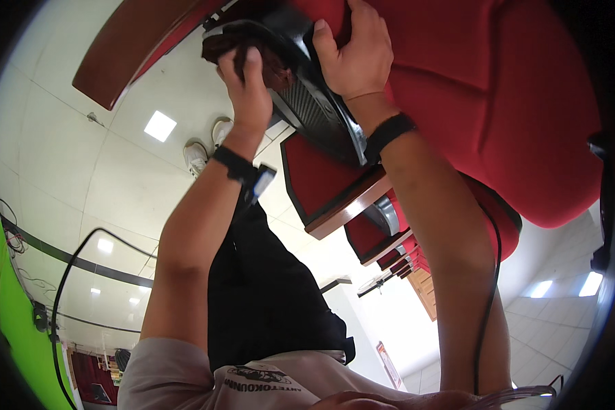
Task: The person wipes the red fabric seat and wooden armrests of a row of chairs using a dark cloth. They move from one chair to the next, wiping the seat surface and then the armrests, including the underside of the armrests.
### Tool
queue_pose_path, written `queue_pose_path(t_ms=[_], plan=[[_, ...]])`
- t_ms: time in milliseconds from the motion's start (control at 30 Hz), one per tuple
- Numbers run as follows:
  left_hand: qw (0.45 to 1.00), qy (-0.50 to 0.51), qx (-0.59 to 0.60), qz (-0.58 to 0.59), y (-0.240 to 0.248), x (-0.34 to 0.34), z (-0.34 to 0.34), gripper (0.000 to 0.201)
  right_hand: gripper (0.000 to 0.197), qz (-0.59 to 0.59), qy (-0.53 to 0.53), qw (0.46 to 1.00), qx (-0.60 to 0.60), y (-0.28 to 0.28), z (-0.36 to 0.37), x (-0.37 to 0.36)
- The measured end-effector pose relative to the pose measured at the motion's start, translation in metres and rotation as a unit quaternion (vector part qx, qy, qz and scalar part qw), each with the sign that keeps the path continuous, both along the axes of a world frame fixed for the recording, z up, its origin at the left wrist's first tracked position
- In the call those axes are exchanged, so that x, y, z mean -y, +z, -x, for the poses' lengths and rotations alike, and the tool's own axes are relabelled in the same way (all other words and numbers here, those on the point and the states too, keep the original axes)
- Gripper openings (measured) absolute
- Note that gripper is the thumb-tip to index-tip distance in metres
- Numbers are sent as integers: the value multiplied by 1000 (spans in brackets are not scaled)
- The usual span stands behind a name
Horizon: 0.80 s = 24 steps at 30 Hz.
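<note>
My left hand (pixel 247 102) is closed on a dark brown cloth (pixel 275 74), bunched under the fingers. It presses the cloth against the ribbed black plastic shell (pixel 314 116) of a folding seat. On the other side of that shell, my right hand (pixel 360 60) grips the edge of the seat where the red cushion (pixel 437 41) meets the black plastic. The right thumb points toward the shell, apart from the fingers, whose tips are partly hidden. Both wrists wear black bands.
A wooden armrest (pixel 119 51) lies at the upper left. More red seats (pixel 331 174) run off in a row beyond my right forearm. Pale floor tiles (pixel 61 143), a black cable (pixel 65 273) and a bright green panel (pixel 10 301) appear on the left.
</note>
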<state>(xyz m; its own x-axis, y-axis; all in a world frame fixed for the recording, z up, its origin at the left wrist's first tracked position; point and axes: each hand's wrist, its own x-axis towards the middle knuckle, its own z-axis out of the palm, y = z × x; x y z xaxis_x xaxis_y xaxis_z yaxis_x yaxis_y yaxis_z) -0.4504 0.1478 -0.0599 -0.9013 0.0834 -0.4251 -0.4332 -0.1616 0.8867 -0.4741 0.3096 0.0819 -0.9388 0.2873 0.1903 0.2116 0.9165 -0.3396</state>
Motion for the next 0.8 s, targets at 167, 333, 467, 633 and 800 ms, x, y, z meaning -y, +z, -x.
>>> queue_pose_path(t_ms=[167,333,467,633,800], plan=[[993,84,-35,73,-56,-18,28,55,62,-10,-8,1000,1,-9,-6,-4],[977,169,104,-80,-36,-44,-24,45,62,-4,-1,1000,-13,-11,-5,-6],[997,68,17,21,17,-46,-48,36,63,-4,-2,1000,0,-8,-2,-4],[987,117,-108,20,26,-33,15,30,63,-30,15,999,13,-9,-3,-6],[966,175,-160,103,12,-49,7,23,61,-26,22,999,7,-14,-7,-11]])
